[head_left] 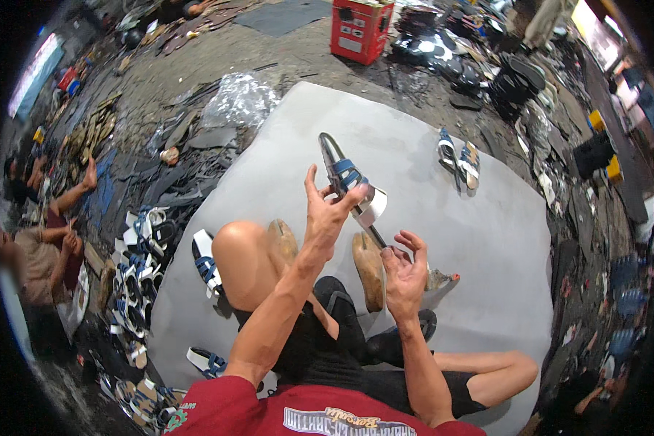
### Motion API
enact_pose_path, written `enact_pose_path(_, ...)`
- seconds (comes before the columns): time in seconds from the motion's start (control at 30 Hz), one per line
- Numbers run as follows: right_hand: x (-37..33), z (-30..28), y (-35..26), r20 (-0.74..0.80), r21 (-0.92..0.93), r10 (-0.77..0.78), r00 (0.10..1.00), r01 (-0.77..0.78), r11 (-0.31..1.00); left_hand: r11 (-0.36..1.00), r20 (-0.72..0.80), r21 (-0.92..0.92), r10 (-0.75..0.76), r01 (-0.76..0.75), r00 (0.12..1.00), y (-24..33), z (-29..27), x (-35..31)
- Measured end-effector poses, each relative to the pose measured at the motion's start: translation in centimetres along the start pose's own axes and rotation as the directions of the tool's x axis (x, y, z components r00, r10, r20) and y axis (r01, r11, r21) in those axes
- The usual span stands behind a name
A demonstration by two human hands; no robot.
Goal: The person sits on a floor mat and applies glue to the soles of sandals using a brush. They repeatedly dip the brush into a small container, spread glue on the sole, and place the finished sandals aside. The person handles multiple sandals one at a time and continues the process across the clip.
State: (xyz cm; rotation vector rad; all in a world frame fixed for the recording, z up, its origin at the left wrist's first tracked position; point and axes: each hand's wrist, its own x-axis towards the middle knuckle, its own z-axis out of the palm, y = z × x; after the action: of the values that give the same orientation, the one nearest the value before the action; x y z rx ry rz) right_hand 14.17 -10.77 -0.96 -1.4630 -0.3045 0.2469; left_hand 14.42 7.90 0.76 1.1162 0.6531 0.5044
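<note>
My left hand [328,218] is closed around a sandal [347,174] with blue straps and a wide white band, held tilted above the pale grey mat. The dark, narrow end of its sole slants down to my right hand [405,283]. That hand has loosely bent fingers standing apart, and the sole's end is at or just beside its thumb; contact is hard to make out. Below the sandal lies a brown shoe last [369,272]. A second last [282,240] is partly hidden by my knee and left forearm. Beside my right hand lies a small orange-tipped object [443,278].
A finished-looking pair of sandals [458,161] rests on the mat [479,240] at far right. Single sandals [207,263] lie beside my left knee. Left of the mat is a sandal pile [134,283]; a person [43,254] sits beyond. A red box [361,30] stands behind.
</note>
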Motion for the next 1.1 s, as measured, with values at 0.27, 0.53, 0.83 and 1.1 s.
enact_pose_path(0.27,1.7,-2.8,5.0,-0.092,0.309,0.254,0.963,-0.215,0.926,0.961,0.08,0.274,0.004,-0.026,0.997,-3.1,4.1,2.2)
enact_pose_path(0.53,5.7,-6.0,10.5,-0.212,0.391,0.265,0.941,-0.167,0.905,0.773,0.165,0.631,-0.051,-0.065,0.985,-10.5,11.6,7.3)
enact_pose_path(0.83,15.7,-6.7,12.5,-0.324,-0.032,0.308,0.894,-0.336,0.941,0.424,0.146,0.889,0.096,-0.173,0.985,-14.8,19.1,18.8)
enact_pose_path(1.1,11.5,-10.1,12.5,-0.338,0.065,0.418,0.843,-0.423,0.904,0.232,0.082,0.967,0.091,-0.101,0.992,-18.4,28.2,33.7)
